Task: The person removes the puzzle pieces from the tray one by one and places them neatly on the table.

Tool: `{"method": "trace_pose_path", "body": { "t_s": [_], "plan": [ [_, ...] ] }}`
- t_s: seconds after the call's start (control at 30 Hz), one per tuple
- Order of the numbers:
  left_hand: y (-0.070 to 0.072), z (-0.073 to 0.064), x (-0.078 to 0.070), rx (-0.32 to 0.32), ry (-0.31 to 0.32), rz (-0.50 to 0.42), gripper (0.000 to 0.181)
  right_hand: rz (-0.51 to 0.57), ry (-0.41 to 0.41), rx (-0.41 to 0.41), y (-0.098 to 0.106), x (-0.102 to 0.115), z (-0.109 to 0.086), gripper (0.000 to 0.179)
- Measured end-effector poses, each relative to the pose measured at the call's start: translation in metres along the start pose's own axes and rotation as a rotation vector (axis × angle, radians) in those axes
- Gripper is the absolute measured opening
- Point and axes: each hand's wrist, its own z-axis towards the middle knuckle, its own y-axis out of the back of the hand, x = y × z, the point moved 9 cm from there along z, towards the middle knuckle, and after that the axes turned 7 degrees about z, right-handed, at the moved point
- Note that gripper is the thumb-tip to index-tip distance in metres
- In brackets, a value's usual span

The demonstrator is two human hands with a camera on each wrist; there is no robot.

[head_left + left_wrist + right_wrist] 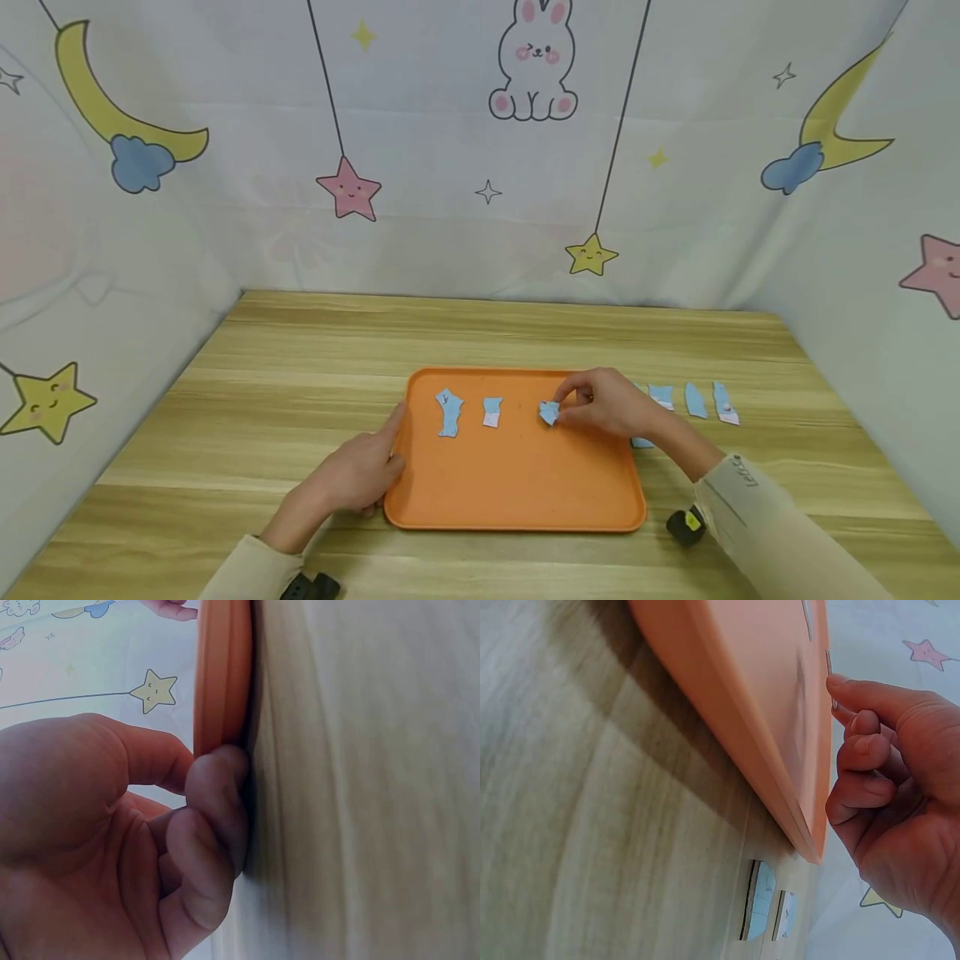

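My right hand [611,404] pinches a small, irregular light-blue piece [550,412] between thumb and finger over the right half of an orange tray [510,492]. The right wrist view shows this flat piece [830,667] edge-on at the fingertips. Two more pieces lie on the tray: a long jagged blue one [450,414] and a small blue-and-pale one [492,411]. At the tray's left side, my left hand [356,473] grips the rim; in the left wrist view its fingers curl against the tray edge [223,675].
Right of the tray, several similar flat pieces lie on the wood-grain table [247,367], among them a pointed blue one [695,400] and a long one [725,403]. Others are partly hidden by the right hand. A patterned curtain [435,100] encloses the table's back and sides.
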Motion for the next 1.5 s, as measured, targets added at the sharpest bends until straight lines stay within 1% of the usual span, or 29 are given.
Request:
{"method": "trace_pose_path", "body": {
  "t_s": [0.27,0.8,1.07,1.23,1.37,1.5],
  "plan": [
    [-0.001,0.0,0.001,0.004,0.013,0.005,0.079,0.002,0.0,-0.005,0.002,0.0,-0.001,0.022],
    [0.0,0.001,0.001,0.0,0.011,0.0,0.079,0.01,0.005,-0.009,0.005,-0.003,-0.004,0.021],
    [-0.001,0.001,0.001,0.0,0.024,0.003,0.079,0.026,-0.014,-0.025,0.009,-0.007,-0.007,0.02],
    [-0.001,0.001,0.001,0.007,0.015,-0.007,0.079,0.034,-0.015,-0.022,0.013,-0.01,-0.011,0.021],
    [-0.001,0.004,0.001,0.017,-0.007,0.0,0.079,0.052,-0.024,-0.033,0.018,-0.013,-0.014,0.021],
    [0.0,0.004,-0.001,0.013,-0.026,-0.005,0.079,0.04,-0.039,-0.049,0.023,-0.015,-0.018,0.019]
  ]
}}
